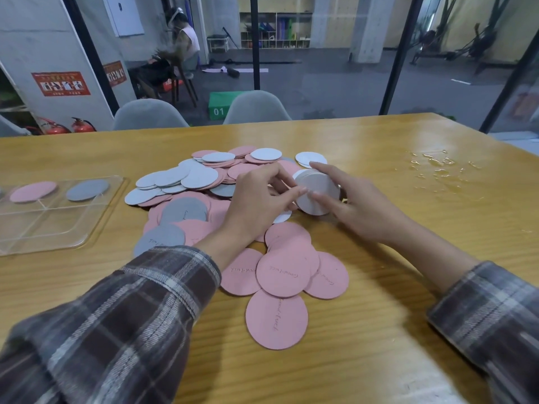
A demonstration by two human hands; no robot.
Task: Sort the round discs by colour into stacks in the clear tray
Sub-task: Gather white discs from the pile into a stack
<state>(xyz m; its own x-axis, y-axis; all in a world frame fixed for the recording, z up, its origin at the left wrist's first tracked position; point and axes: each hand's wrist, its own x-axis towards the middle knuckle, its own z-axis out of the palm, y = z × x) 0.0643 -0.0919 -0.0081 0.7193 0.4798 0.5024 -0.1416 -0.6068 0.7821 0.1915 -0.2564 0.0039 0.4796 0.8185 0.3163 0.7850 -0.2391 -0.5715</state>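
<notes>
Worktop [364,147] of yellow wood, with a loose pile of discs [201,179] at its middle, pink, grey and white. Clear tray [52,228] to the left, near the pile. Right hand [358,208] and left hand [256,205] over the pile, each grip closed on a stack of white discs [319,193] held on edge between them. In the tray's far compartments, one pink disc [32,191] and one grey disc [87,189], side by side.

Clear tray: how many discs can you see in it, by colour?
Pink disc: 1
Grey disc: 1
White: 0; the white stack is held between the left hand and right hand
Total showing in the clear tray: 2
</notes>
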